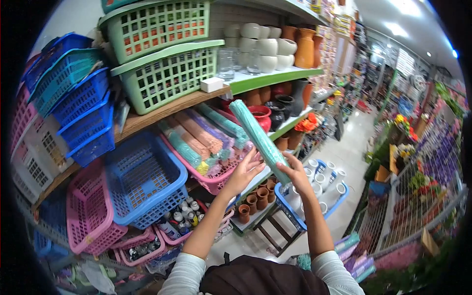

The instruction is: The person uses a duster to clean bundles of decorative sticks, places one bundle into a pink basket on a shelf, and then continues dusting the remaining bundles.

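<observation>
A long turquoise roll (259, 137) of wrapping material, apparently in clear plastic, slants up and away in front of me. My right hand (294, 172) is closed around its lower end. Close to the roll's left side, my left hand (246, 171) has its fingers apart, with the fingertips near the roll. Beyond the left hand, a pink basket (216, 183) on the lower shelf holds similar rolls in turquoise, peach and purple.
Blue baskets (142, 179) and pink baskets (88, 206) are stacked at left. Green crates (169, 81) stand on the wooden shelf above. A blue crate of white vases (304, 223) rests on a stool at right. More wrapped rolls (351, 255) lie near my right elbow.
</observation>
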`<state>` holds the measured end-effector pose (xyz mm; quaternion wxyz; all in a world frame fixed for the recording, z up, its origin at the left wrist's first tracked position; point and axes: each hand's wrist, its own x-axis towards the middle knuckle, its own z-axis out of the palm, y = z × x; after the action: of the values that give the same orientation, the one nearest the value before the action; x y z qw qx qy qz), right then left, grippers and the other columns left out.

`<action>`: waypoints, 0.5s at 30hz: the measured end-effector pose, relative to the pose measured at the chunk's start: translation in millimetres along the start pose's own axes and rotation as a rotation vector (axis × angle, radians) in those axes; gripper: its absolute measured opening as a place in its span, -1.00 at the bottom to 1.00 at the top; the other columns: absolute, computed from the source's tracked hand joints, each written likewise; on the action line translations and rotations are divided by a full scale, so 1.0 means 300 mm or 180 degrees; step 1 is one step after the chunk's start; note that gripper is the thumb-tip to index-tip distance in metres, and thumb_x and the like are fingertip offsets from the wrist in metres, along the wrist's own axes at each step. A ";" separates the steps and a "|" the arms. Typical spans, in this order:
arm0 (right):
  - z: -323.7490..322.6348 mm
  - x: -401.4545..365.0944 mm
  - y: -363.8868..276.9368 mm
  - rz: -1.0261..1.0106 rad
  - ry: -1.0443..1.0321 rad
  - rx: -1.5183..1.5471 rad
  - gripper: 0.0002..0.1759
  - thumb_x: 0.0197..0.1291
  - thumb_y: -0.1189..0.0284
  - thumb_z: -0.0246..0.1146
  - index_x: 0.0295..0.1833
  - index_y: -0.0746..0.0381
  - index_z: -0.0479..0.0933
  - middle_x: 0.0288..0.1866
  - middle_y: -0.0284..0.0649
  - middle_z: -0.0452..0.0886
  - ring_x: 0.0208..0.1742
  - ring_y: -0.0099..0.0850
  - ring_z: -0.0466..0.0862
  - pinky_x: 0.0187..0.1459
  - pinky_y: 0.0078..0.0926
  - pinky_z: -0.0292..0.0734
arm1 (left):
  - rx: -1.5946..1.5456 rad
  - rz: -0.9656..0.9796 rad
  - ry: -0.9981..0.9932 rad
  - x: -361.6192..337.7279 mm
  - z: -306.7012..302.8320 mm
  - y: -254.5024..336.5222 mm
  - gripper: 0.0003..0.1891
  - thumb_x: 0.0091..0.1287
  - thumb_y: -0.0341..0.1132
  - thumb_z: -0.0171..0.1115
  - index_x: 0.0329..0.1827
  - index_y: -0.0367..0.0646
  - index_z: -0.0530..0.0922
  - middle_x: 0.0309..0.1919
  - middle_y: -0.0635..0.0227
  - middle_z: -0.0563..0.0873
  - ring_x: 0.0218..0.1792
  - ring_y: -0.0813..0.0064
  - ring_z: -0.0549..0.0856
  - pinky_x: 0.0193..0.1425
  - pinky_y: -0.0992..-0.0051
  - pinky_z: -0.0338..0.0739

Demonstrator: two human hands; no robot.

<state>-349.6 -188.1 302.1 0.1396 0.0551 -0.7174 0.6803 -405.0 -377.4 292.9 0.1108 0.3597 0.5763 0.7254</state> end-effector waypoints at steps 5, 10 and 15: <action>-0.001 0.289 0.033 -0.0388 -0.0197 -0.1219 -0.44 0.07 0.26 0.33 0.13 0.36 0.43 -0.09 0.04 0.61 -0.03 -0.26 0.60 0.02 -0.40 0.44 | 0.1908 -0.0278 0.0084 0.062 -0.113 0.028 -0.43 0.35 -0.19 0.12 0.34 -0.26 0.23 0.25 0.13 0.41 0.25 0.34 0.42 0.30 0.40 0.32; 0.062 0.492 0.124 -0.0879 -0.0258 -0.2268 -0.47 0.07 0.26 0.29 0.11 0.32 0.42 -0.18 0.16 0.61 -0.09 0.04 0.62 -0.05 -0.22 0.49 | 0.4051 -0.0252 0.0175 0.111 -0.221 0.045 -0.46 0.26 -0.07 0.13 0.26 -0.14 0.38 0.20 0.14 0.45 0.24 0.15 0.40 0.35 0.26 0.22; 0.136 0.648 0.156 -0.1339 -0.0413 -0.3031 -0.57 0.02 0.32 0.28 -0.02 0.34 0.45 -0.29 0.17 0.61 -0.20 0.08 0.62 -0.16 -0.07 0.52 | 0.4525 -0.0194 0.0155 0.133 -0.298 0.008 -0.48 0.23 -0.10 0.14 0.23 -0.12 0.41 0.23 0.16 0.44 0.32 0.19 0.31 0.42 0.26 0.12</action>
<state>-552.9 -203.8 309.2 0.2381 0.1705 -0.9278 0.2312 -491.2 -422.9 303.8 -0.1433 0.3123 0.9220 0.1783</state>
